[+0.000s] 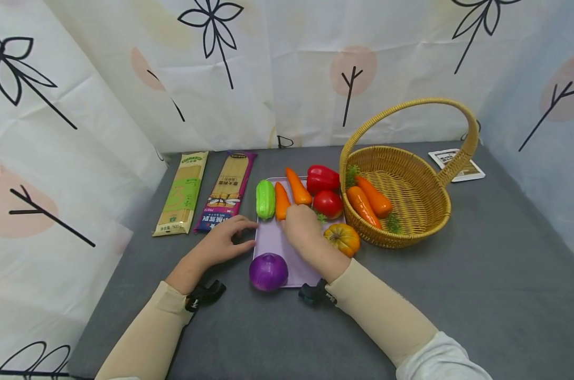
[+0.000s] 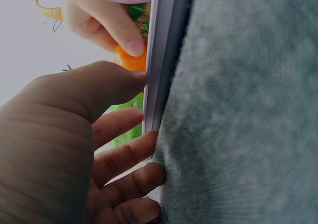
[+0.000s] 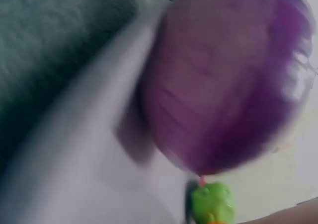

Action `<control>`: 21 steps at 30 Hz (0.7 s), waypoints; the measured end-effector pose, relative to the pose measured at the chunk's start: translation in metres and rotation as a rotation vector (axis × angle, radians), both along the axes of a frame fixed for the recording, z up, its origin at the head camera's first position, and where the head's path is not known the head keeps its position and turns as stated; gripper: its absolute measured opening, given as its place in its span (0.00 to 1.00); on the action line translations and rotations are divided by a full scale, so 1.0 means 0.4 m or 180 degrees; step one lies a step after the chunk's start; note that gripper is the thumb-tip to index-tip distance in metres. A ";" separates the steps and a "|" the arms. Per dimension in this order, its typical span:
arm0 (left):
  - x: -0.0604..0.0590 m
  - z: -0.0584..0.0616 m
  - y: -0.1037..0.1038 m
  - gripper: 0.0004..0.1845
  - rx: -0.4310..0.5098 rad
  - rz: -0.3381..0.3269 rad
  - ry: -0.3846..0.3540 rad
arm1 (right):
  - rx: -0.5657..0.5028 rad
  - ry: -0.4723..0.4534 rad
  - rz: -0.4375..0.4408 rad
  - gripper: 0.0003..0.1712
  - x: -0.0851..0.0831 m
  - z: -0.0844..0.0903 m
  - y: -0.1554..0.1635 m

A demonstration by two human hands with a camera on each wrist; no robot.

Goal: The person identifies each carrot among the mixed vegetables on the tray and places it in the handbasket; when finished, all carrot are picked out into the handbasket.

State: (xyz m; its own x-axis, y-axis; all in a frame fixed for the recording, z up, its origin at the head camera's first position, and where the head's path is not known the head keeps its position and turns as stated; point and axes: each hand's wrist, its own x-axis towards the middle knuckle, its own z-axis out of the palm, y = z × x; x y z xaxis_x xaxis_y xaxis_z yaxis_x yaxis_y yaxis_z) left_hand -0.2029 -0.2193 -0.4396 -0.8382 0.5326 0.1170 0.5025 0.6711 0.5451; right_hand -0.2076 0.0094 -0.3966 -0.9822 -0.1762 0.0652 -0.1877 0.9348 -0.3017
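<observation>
Beige sleeves are stretched across the grey cloth-covered worktop, and just beyond them a glossy, round purple onion is set at the near left corner of a pale lilac rectangular tray. Two smooth orange carrots are laid side by side at the tray's far end, next to a short, ridged green vegetable. Of the hands, the left hand is loosely spread at the tray's left rim, with nothing held; by the right hand, the near ends of the carrots are partly covered and a fingertip is rested on orange skin, but whether anything is pinched cannot be told. Light fingertip pressure would probably serve best, so that neighbours are not nudged, while the rim is steadied by the left.
</observation>
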 end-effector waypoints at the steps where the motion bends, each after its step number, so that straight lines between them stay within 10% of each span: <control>1: 0.000 0.000 0.000 0.22 0.0010 -0.0003 0.0002 | 0.0011 0.0034 0.0020 0.17 -0.001 0.006 0.003; 21: 0.001 0.006 0.001 0.23 -0.0027 -0.0082 0.0056 | -0.1142 0.0701 0.0088 0.20 0.081 0.241 0.121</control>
